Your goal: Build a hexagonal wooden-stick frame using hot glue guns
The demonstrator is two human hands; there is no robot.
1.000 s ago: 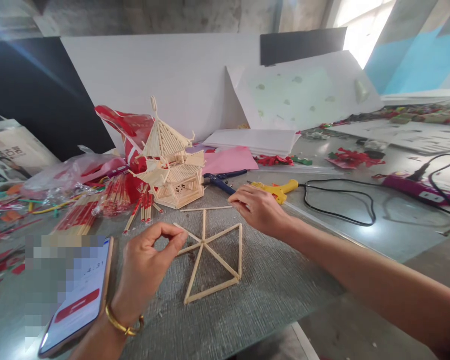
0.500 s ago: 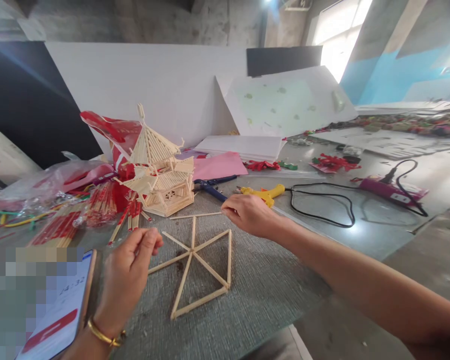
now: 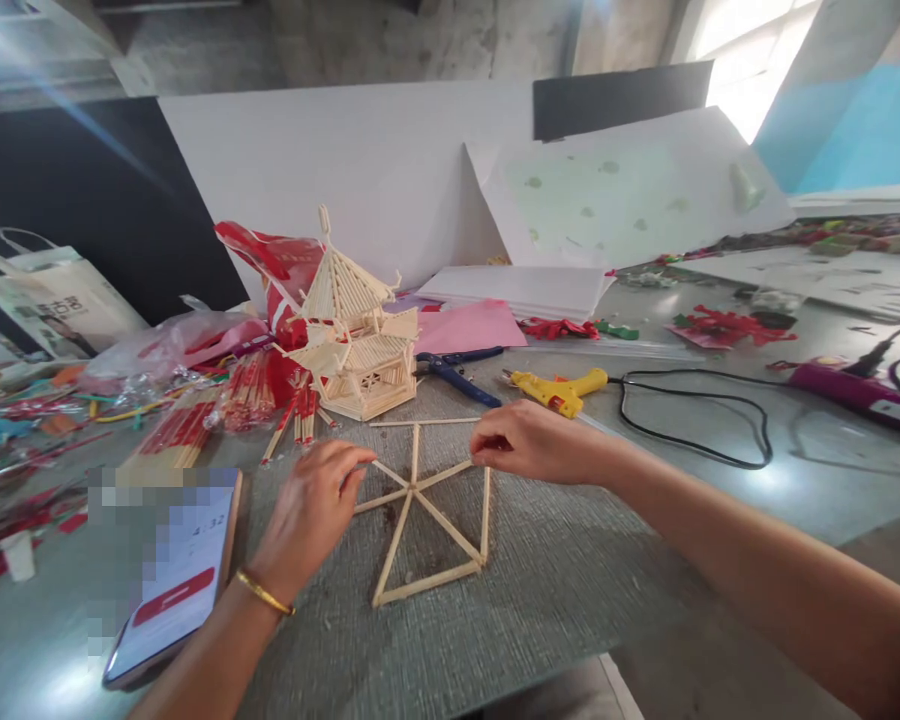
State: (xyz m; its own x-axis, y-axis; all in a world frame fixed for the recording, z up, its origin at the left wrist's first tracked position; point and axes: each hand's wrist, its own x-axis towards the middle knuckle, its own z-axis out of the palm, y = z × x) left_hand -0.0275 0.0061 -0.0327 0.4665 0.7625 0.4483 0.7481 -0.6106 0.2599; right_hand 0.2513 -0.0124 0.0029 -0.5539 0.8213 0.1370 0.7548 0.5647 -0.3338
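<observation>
A flat wheel-like frame of thin wooden sticks (image 3: 445,528) lies on the table, its spokes meeting in the middle and outer sticks joined on the right and near sides. My left hand (image 3: 316,505), with a gold bracelet at the wrist, has its fingertips closed at the end of the upper left spoke. At the upper right corner, the curled fingers of my right hand (image 3: 529,440) pinch the same frame and partly cover that joint. Just beyond it lies a loose wooden stick (image 3: 420,422). Behind stands a pagoda model (image 3: 364,350) built of similar sticks.
A yellow glue gun (image 3: 562,390) with a black cord lies beyond my right hand, beside blue-handled pliers (image 3: 461,380). Left are a phone (image 3: 176,590) and bundled sticks (image 3: 172,430). A purple power strip (image 3: 855,395) sits at the right.
My right hand has come from the loose stick's end down to the frame's upper right corner. My left hand has moved forward to the upper left spoke. The view has shifted left.
</observation>
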